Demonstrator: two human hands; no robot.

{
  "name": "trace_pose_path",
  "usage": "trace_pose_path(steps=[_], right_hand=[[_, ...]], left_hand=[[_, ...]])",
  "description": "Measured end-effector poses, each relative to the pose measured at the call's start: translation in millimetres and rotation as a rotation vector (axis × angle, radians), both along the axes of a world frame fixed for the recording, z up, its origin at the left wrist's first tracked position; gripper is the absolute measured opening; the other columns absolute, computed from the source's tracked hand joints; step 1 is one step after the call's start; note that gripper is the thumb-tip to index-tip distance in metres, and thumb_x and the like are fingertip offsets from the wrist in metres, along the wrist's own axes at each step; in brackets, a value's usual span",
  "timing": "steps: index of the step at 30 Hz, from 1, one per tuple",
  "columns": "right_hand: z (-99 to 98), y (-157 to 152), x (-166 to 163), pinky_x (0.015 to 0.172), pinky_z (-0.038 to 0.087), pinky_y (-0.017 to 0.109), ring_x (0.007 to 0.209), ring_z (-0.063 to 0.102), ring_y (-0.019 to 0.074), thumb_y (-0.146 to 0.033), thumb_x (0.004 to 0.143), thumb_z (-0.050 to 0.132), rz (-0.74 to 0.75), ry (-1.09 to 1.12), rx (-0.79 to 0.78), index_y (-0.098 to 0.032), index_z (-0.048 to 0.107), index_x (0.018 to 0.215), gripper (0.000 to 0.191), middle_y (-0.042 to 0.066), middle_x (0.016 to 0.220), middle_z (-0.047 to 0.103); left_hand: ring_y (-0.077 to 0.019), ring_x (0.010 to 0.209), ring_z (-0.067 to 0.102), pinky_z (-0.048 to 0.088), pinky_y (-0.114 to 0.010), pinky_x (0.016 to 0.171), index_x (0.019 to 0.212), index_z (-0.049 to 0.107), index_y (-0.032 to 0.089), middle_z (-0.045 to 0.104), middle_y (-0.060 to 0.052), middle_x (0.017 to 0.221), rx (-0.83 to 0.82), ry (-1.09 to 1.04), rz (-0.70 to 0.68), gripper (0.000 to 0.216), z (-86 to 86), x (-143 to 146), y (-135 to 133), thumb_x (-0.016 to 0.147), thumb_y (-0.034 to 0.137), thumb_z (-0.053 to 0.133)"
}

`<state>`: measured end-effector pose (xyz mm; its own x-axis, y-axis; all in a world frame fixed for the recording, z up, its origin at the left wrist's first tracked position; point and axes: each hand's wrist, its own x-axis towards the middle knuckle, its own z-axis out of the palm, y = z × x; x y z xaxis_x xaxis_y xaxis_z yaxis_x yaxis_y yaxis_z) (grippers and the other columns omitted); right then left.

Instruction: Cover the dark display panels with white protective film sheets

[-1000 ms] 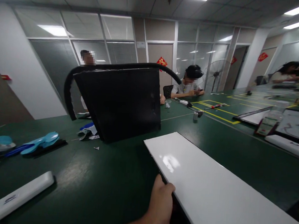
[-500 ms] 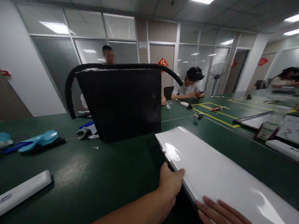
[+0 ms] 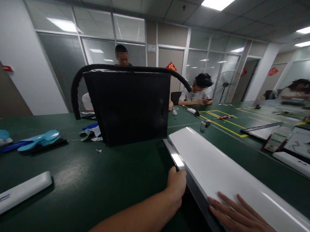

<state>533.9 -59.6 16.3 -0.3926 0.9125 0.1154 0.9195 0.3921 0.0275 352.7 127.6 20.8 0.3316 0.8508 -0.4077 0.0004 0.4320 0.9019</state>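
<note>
A glossy white sheet (image 3: 215, 165) lies over a flat panel whose dark and silvery rim (image 3: 173, 154) shows along its left side. My left hand (image 3: 176, 183) is closed on that rim near the far corner, with some fingers hidden beneath it. Flat on the white sheet rests my right hand (image 3: 245, 219), fingers spread, close to the sheet's left edge. The sheet bows slightly upward and sits a little to the right of the rim. Beyond my left hand stands a large black box-like panel (image 3: 134, 106), with a curved black foam-like strip (image 3: 76, 86) along its top.
On the green table (image 3: 93, 185) at left lie a white bar-shaped object (image 3: 21, 195) and light-blue plastic pieces (image 3: 41, 140). Paper scraps (image 3: 93, 132) are by the black panel. A bottle (image 3: 277, 137) and another white bar (image 3: 296, 165) stand at right. People sit across the table.
The white sheet has shifted right and arched, uncovering the panel's rim on the left. My left thumb has come off the sheet's top onto the rim. My right hand has moved along with the sheet.
</note>
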Motion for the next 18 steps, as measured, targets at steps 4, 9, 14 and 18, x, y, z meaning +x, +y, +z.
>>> trace_pose_path(steps=[4, 9, 14, 18], right_hand=[[2.9, 0, 4, 0.109, 0.034, 0.081, 0.144, 0.040, 0.0445, -0.060, 0.106, 0.046, -0.140, 0.024, -0.127, -0.051, 0.024, 0.163, 0.062, 0.001, 0.160, 0.039], [-14.4, -1, 20, 0.122, 0.019, 0.074, 0.154, 0.026, 0.0367, -0.065, 0.107, 0.040, -0.318, 0.132, -0.184, -0.050, 0.024, 0.163, 0.060, -0.003, 0.167, 0.029], [-41.7, 3, 56, 0.127, 0.014, 0.067, 0.159, 0.019, 0.0327, -0.074, 0.105, 0.036, -0.488, 0.216, -0.159, -0.047, 0.028, 0.164, 0.065, -0.006, 0.169, 0.025], [-68.4, 8, 101, 0.127, 0.017, 0.070, 0.158, 0.022, 0.0349, -0.078, 0.100, 0.040, -0.539, 0.216, -0.095, -0.048, 0.038, 0.160, 0.068, -0.006, 0.168, 0.031]], left_hand=[[-0.0213, 0.102, 0.072, 0.063, -0.042, 0.086, 0.130, 0.065, 0.019, 0.071, -0.008, 0.125, -0.056, -0.020, -0.036, 0.038, 6.0, -14, -6, 0.100, 0.042, 0.069], [-0.0158, 0.084, 0.071, 0.063, -0.034, 0.073, 0.123, 0.065, 0.017, 0.072, -0.005, 0.109, -0.091, -0.028, -0.037, 0.032, 12.4, -56, -12, 0.101, 0.040, 0.067], [-0.0171, 0.064, 0.071, 0.053, -0.028, 0.054, 0.119, 0.063, 0.014, 0.075, -0.006, 0.090, -0.071, -0.050, 0.058, 0.028, 12.6, -113, -17, 0.092, 0.020, 0.067], [-0.0211, 0.065, 0.075, 0.053, -0.027, 0.053, 0.118, 0.064, 0.016, 0.079, -0.009, 0.090, -0.045, -0.088, 0.173, 0.039, 12.0, -164, -25, 0.080, 0.022, 0.074]])
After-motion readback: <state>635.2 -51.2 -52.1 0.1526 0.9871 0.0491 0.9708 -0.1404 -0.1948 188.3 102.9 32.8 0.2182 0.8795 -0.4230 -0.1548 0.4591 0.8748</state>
